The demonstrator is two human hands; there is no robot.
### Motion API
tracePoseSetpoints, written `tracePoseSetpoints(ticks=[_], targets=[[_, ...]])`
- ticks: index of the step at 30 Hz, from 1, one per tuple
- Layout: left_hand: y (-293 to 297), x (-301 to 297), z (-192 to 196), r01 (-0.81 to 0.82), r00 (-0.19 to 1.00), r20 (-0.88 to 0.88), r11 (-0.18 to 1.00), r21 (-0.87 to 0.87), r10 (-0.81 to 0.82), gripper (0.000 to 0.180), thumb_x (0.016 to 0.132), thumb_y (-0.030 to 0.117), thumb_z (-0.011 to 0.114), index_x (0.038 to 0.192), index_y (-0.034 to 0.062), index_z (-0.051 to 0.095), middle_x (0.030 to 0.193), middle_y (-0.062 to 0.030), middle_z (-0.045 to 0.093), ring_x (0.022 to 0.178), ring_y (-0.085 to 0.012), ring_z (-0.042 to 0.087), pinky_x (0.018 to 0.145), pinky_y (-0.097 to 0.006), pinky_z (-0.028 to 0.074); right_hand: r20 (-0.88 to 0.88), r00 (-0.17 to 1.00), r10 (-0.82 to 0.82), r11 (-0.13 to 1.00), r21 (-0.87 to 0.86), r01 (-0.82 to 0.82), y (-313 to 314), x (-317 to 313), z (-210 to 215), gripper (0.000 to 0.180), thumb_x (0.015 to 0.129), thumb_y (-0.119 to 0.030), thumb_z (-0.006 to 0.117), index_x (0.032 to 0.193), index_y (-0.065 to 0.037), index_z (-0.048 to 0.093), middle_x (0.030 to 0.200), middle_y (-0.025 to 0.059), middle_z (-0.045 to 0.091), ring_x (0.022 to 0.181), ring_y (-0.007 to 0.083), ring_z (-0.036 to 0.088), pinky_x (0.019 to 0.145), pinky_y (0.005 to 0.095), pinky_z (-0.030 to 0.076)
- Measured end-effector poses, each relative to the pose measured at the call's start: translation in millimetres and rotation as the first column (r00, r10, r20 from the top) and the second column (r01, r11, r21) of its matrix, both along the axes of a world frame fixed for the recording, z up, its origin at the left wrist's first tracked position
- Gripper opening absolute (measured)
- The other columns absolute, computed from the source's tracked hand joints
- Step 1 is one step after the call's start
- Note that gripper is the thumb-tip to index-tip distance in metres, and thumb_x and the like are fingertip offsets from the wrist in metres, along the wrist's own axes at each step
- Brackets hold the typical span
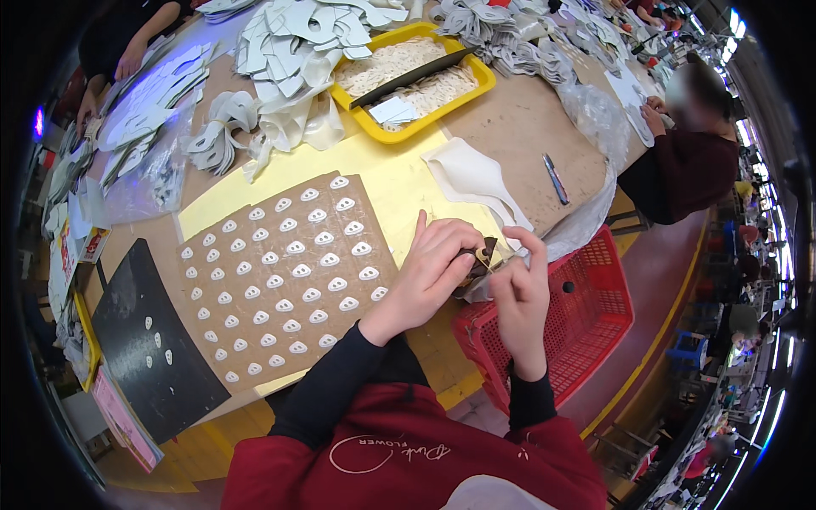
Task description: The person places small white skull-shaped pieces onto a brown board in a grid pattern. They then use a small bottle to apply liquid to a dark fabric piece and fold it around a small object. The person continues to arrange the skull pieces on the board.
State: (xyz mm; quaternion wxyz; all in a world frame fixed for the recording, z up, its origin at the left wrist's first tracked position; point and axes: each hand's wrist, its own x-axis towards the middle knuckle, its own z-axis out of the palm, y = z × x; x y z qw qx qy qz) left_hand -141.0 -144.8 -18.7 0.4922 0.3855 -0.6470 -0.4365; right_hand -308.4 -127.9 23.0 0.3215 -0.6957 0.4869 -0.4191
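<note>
The left hand's fingers (pixel 452 235) are curled and pinched together on a small dark piece (pixel 490 246), right of centre in the frame; the right hand (pixel 520 302) is just beside it, index finger lifted, and I cannot tell whether its thumb and other fingertips grip anything. The left hand (pixel 433 268) covers much of that piece, so its full shape is hard to make out.

White script lettering inside a loop runs upside down across the dark red top (pixel 382 476) at the lower edge. At the lower left, a pink printed sheet (pixel 123 416) bears marks too small to read.

A pale fabric piece (pixel 463 174) lies above the hands, partly hidden by the right index finger. The red basket (pixel 614 255) at right is partly covered by the right hand and wrist. At upper left, a co-worker's body is cut off by the frame.

Brown paper (pixel 531 123) covers the table, with a yellow sheet (pixel 389 174) partly under a brown board (pixel 327 190) of white pieces in rows. A yellow tray (pixel 442 115) stands at upper centre, a pen (pixel 557 180) right of it. Beyond, along the right rim, the room shows bright lamps, a blue stool (pixel 687 348) and seated people, small and blurred
</note>
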Motion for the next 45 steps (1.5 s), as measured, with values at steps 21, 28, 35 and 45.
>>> tracePoseSetpoints(ticks=[21,28,35,45], targets=[[-3,-2,10,0.079,0.996,0.046,0.996,0.036,-0.08,0.018,0.097,0.015,0.043,0.107,0.0065,0.056,0.116,-0.0076,0.055,0.116,-0.0258,0.051,0.116,-0.056,0.003,-0.505,0.857,0.104,0.965,-0.158,-0.21,1,9,37,0.033,0.08,-0.013,0.078,0.097,0.003,0.053,0.121,0.0169,0.044,0.071,0.018,0.053,0.068,0.0306,0.049],[7,0,5,0.044,0.994,0.105,0.997,-0.068,-0.037,0.014,0.095,0.016,0.048,0.105,0.0087,0.056,0.111,-0.006,0.057,0.116,-0.0277,0.051,0.113,-0.064,0.007,0.589,0.788,-0.181,0.702,0.638,-0.316,-12,-22,-5,0.023,0.098,-0.021,0.056,0.085,-0.002,0.054,0.093,0.0049,0.05,0.066,0.0121,0.047,0.063,0.0252,0.041],[16,-15,13,0.014,0.971,0.236,0.972,-0.235,0.043,0.014,0.091,0.008,0.053,0.103,0.0068,0.059,0.11,-0.0055,0.057,0.111,-0.0255,0.055,0.115,-0.062,0.007,0.736,0.517,-0.437,0.277,0.657,-0.702,-39,-43,26,0.041,0.103,-0.033,0.044,0.094,0.002,0.064,0.084,0.0037,0.065,0.072,0.0141,0.053,0.069,0.0248,0.044],[8,-36,16,-0.067,0.965,0.234,0.975,-0.21,0.117,0.014,0.094,0.015,0.051,0.104,0.0062,0.057,0.107,-0.0059,0.057,0.11,-0.0261,0.054,0.112,-0.067,0.01,-0.445,0.852,0.277,0.959,0.182,-0.216,-10,-13,74,0.023,0.092,-0.021,0.066,0.094,0.0,0.058,0.123,0.0174,0.044,0.079,0.0239,0.059,0.069,0.0312,0.05]])
